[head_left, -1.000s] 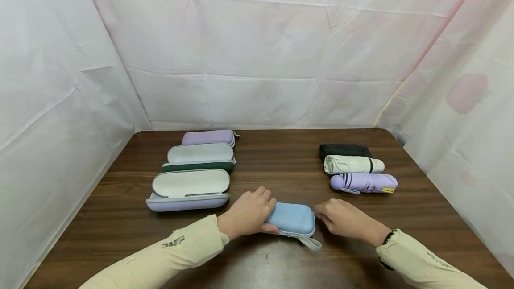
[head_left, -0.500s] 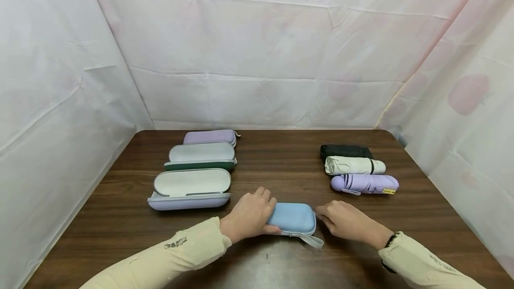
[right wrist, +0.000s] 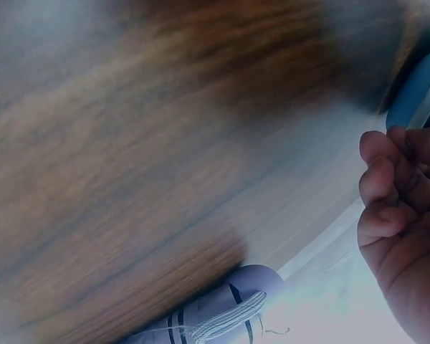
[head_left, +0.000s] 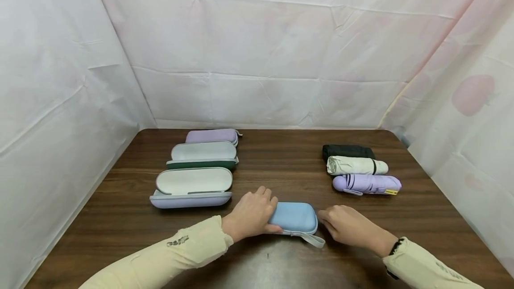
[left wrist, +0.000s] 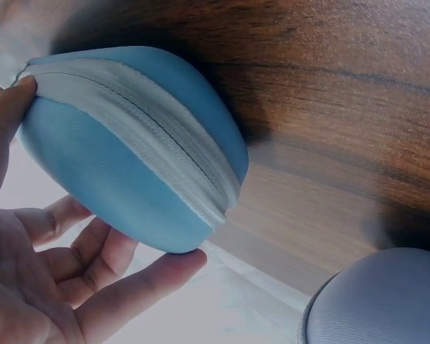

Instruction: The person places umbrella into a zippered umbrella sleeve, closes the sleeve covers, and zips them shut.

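A blue zip-up hard case (head_left: 296,216) lies near the front middle of the table, its grey wrist strap (head_left: 314,239) hanging toward me. My left hand (head_left: 252,214) grips the case's left end, with the thumb on the near side along the zip band (left wrist: 158,132) and the fingers over the top and far side. At the right end, my right hand (head_left: 348,226) has its fingers curled, thumb against forefinger, pinching what seems to be the zip pull; the fingers mostly hide it. In the right wrist view, a corner of the blue case (right wrist: 412,93) shows beyond the fingertips.
On the left of the table (head_left: 277,168) stand an open lilac case (head_left: 190,200), an open green case (head_left: 201,164) and a closed purple case (head_left: 210,136). To the right lie folded umbrellas: black (head_left: 348,151), cream (head_left: 353,165) and lilac (head_left: 367,183). Pale curtains enclose the table.
The whole view has shifted slightly, so everything sits a little further right. My right hand has drawn marginally away from the case's right end; the left hand keeps its grip.
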The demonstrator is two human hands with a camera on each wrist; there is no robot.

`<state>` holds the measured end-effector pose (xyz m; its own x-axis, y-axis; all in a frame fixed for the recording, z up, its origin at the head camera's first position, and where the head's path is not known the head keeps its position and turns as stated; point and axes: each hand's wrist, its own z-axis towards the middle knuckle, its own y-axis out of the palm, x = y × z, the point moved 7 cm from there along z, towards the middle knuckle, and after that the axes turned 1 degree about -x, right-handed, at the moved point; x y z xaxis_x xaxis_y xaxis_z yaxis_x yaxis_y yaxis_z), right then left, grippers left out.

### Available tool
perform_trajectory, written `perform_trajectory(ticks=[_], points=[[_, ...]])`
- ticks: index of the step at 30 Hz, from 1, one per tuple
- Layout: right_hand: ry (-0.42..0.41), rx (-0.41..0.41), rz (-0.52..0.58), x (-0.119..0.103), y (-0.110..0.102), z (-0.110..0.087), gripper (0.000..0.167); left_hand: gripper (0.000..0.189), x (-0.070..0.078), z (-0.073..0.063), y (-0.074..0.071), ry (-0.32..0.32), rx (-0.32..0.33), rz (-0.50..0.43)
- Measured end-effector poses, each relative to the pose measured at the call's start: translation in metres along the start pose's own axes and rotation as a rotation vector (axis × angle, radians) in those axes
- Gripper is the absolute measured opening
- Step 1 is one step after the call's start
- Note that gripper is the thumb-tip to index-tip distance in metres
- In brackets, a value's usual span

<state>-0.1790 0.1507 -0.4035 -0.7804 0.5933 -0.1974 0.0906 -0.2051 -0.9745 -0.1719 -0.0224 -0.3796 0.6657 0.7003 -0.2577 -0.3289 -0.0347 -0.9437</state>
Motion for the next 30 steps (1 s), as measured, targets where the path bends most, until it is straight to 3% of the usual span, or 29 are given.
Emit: perform_trajectory(ticks=[8, 30], points=[[-0.013, 0.024, -0.029, -0.006, -0.001, -0.003, 0.030, 0.060, 0.000, 0.000, 0.001, -0.018, -0.033, 0.000], [-0.026, 0.081, 0.007, -0.023, 0.005, -0.019, 0.031, 0.059, 0.001, 0.001, 0.000, -0.012, -0.013, 0.015]])
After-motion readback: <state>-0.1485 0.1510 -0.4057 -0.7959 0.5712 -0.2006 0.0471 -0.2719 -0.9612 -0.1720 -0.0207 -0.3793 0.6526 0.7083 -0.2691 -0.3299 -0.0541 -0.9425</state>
